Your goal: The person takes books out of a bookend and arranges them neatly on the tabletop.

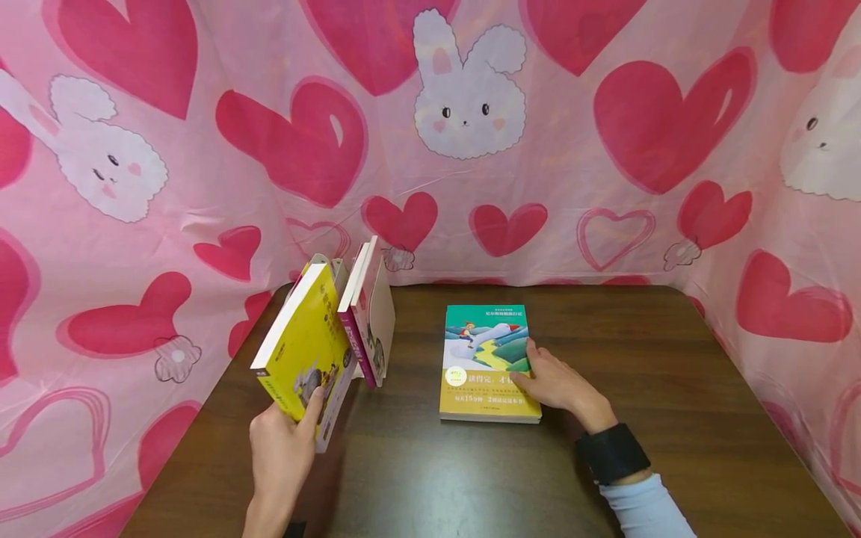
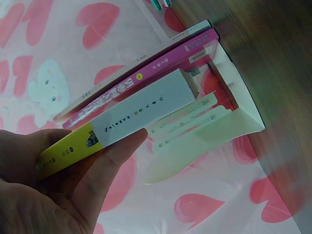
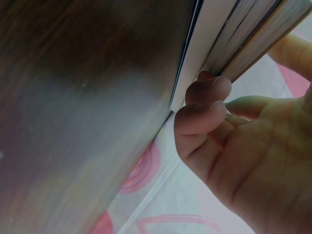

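My left hand (image 1: 282, 441) grips a thick yellow book (image 1: 309, 344) by its lower end, thumb on the cover. The book is tilted beside a white book holder (image 2: 243, 100), where a purple-spined book (image 2: 146, 73) and a thinner pale-spined book (image 2: 141, 61) stand upright. In the left wrist view the yellow book's white-and-yellow spine shows, its far end at the holder's opening. My right hand (image 1: 565, 385) holds the right side of a flat stack of books, thumb over the green-and-yellow top book (image 1: 487, 403). In the right wrist view its fingers (image 3: 200, 119) curl against the stack's edges (image 3: 243, 39).
The dark wooden table (image 1: 403, 478) carries everything. A pink cloth (image 1: 551, 164) with hearts and rabbits hangs along its back and sides. The book holder stands near the table's back left corner, and the flat stack lies to its right.
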`<action>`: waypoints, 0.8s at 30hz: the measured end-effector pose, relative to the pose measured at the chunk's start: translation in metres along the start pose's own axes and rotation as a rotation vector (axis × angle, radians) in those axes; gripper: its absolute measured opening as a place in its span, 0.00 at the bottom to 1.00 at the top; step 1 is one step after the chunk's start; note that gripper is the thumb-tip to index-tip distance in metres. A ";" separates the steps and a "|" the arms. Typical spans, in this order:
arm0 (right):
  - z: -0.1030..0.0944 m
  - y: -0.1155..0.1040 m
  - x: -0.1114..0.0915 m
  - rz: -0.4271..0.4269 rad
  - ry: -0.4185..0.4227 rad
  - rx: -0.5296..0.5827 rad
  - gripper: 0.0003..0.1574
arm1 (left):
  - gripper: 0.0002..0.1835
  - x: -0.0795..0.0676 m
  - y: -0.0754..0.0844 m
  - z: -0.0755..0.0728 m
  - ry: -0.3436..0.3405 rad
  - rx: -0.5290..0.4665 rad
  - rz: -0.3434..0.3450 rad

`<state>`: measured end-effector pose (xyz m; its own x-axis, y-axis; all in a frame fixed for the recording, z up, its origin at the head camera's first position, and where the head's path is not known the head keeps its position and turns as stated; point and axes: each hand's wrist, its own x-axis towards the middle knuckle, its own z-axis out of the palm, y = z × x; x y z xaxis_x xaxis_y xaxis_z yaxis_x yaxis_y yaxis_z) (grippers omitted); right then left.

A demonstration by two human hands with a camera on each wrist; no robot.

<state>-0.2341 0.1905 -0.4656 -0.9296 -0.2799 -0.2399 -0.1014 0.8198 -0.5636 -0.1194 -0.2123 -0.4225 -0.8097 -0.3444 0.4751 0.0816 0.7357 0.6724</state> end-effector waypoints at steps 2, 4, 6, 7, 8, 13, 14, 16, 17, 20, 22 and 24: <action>0.000 0.000 0.001 0.001 -0.002 -0.004 0.60 | 0.17 -0.001 0.000 -0.001 0.008 0.001 0.011; -0.001 0.000 0.001 0.000 -0.003 -0.007 0.60 | 0.17 -0.002 0.001 -0.002 0.016 0.002 0.021; -0.001 0.000 0.002 -0.002 -0.002 -0.012 0.61 | 0.17 -0.004 0.001 -0.003 0.018 0.001 0.025; -0.001 0.000 0.002 -0.003 -0.002 -0.015 0.61 | 0.16 -0.005 0.002 -0.003 0.019 0.001 0.026; -0.001 0.000 0.002 -0.003 -0.003 -0.015 0.61 | 0.16 -0.006 0.002 -0.004 0.019 0.003 0.028; -0.001 0.000 0.002 -0.003 -0.006 -0.007 0.61 | 0.16 -0.010 0.003 -0.007 0.019 0.012 0.040; -0.001 0.000 0.002 -0.004 -0.005 -0.006 0.61 | 0.16 -0.011 0.003 -0.007 0.022 0.016 0.045; -0.001 0.000 0.002 -0.003 -0.003 -0.010 0.61 | 0.15 -0.013 0.004 -0.008 0.028 0.020 0.054; -0.001 0.000 0.002 -0.002 -0.003 -0.012 0.61 | 0.15 -0.013 0.004 -0.008 0.031 0.019 0.056; -0.001 0.000 0.003 -0.002 -0.002 -0.018 0.61 | 0.15 -0.015 0.004 -0.009 0.033 0.017 0.050; -0.001 0.000 0.003 0.000 -0.003 -0.019 0.62 | 0.15 -0.016 0.005 -0.010 0.025 0.014 0.038; -0.001 0.000 0.002 -0.001 -0.004 -0.018 0.61 | 0.15 -0.018 0.005 -0.010 0.018 0.011 0.027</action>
<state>-0.2363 0.1901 -0.4656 -0.9281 -0.2826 -0.2425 -0.1086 0.8282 -0.5498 -0.0985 -0.2081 -0.4220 -0.7965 -0.3346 0.5035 0.0972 0.7511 0.6530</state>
